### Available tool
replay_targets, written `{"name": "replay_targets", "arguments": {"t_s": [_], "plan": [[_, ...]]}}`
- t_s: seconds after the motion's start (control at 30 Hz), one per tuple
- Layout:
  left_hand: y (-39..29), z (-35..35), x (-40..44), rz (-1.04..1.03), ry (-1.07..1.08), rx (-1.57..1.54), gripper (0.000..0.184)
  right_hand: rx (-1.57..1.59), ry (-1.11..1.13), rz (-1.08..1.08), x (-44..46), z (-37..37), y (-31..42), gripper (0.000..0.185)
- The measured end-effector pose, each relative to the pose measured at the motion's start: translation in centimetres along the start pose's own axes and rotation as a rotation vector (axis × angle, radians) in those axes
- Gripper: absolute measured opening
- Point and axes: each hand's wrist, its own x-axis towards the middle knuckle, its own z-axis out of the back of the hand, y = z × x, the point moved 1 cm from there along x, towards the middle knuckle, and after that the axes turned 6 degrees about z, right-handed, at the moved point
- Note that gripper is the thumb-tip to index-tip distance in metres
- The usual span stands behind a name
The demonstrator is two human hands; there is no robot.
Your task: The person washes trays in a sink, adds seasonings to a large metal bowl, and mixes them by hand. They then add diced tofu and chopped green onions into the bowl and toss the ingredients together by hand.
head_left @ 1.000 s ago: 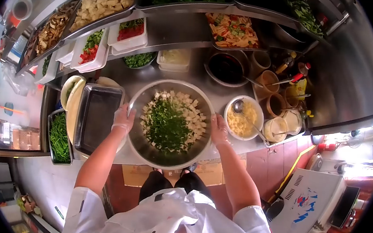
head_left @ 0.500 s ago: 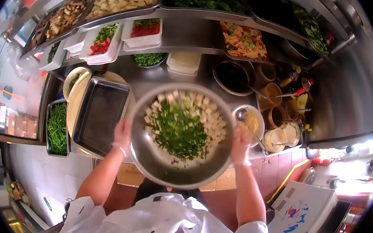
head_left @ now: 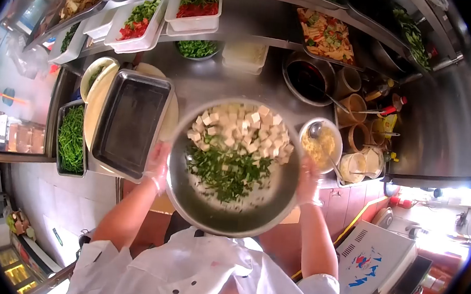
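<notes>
Between my two hands is a large steel mixing bowl [head_left: 186, 201], held by its rim in front of my body. White cubes [head_left: 242, 131], which look like tofu, are heaped toward its far side. Chopped green leaves [head_left: 224, 174] cover the middle, with small bits scattered on the near side. My left hand [head_left: 159, 165] grips the left rim, and my right hand [head_left: 308, 181] grips the right rim. Both seem to wear clear thin gloves; the fingers under the bowl are partly hidden.
Left of the bowl lies an empty-looking dark metal tray [head_left: 131, 121] beside a tray of green beans [head_left: 72, 138]. A white bowl of minced garlic-like bits [head_left: 320, 143] sits close on the right, near seasoning tubs [head_left: 351, 165] and a pot of dark liquid [head_left: 309, 78]. Shelves with food trays run above.
The white cubes and greens have shifted inside the bowl, with cubes now gathered at the far side. My view has tilted down slightly; both hands keep hold of the rim.
</notes>
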Motion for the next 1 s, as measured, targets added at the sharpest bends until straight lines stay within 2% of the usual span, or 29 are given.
{"name": "replay_targets", "arguments": {"t_s": [0.03,0.1,0.17,0.23,0.27,0.3,0.37,0.4,0.43,0.47,0.5,0.57,0.6,0.7,0.73,0.8,0.83,0.9,0.93,1.0], "plan": [[1.5,0.8,-0.2,0.069,-0.044,0.068,0.03,-0.544,0.01,0.025,-1.9,-2.0,1.4,0.042],[0.5,-0.6,1.3,0.094,0.007,0.177,0.034,-0.524,0.021,-0.061,-0.3,-2.0,-0.2,0.043],[-3.4,-3.5,2.1,0.237,-0.003,0.411,0.045,-0.529,-0.004,-0.142,1.1,-2.4,-0.4,0.041],[-5.4,-4.7,3.6,0.17,-0.087,0.594,0.053,-0.548,-0.077,-0.194,3.2,-3.8,1.8,0.037],[-6.4,-5.1,3.5,0.069,-0.056,0.554,0.052,-0.576,-0.076,-0.166,3.7,-4.3,3.7,0.037],[-7.2,-4.6,4.3,0.079,0.043,0.488,0.045,-0.489,-0.071,-0.144,3.5,-4.3,5.3,0.038],[-9.3,-5.6,0.3,-0.007,0.117,0.226,0.032,-0.314,-0.063,-0.1,3.3,-4.1,8.3,0.039],[-7.7,-4.8,-0.5,-0.048,0.145,0.108,0.026,-0.55,0.009,0.123,2.1,-4.5,10.5,0.04],[-5.0,-3.4,-1.3,-0.086,0.174,-0.011,0.02,-0.584,-0.01,0.106,0.8,-3.7,8.9,0.04],[-1.3,-1.2,0.0,-0.157,0.057,0.047,0.019,-0.619,-0.029,0.092,-0.4,-2.5,5.8,0.04],[0.6,-0.8,0.2,-0.105,0.065,0.052,0.02,-0.653,-0.048,0.076,-1.3,-1.5,3.1,0.04],[1.7,-1.1,2.4,-0.003,0.121,0.137,0.02,-0.517,-0.046,0.113,-1.0,-0.7,-0.1,0.04],[-0.9,-3.7,1.1,0.053,0.104,0.141,0.024,-0.451,-0.041,0.129,-0.5,-0.6,-1.4,0.04],[-0.5,-4.9,7.8,-0.112,0.076,0.46,0.032,-0.528,-0.215,0.006,0.8,-0.1,-3.5,0.038],[-0.9,-5.5,9.6,-0.108,0.14,0.502,0.036,-0.488,-0.236,0.067,0.7,0.1,-4.7,0.04],[-1.5,-6.1,11.7,-0.091,0.262,0.588,0.046,-0.535,-0.234,-0.08,-2.0,0.2,-3.9,0.038],[-1.7,-6.2,11.8,-0.135,0.293,0.551,0.047,-0.554,-0.236,-0.154,-3.9,0.2,-3.8,0.037],[-2.3,-6.9,11.3,-0.225,0.361,0.475,0.051,-0.467,-0.292,-0.086,-9.9,1.3,-6.4,0.038],[-2.3,-6.6,10.1,-0.221,0.371,0.45,0.054,-0.509,-0.211,-0.206,-13.7,0.9,-5.5,0.046],[-0.9,-4.6,8.1,-0.187,0.268,0.505,0.055,-0.397,-0.108,-0.417,-15.6,0.9,-4.3,0.062]]}}
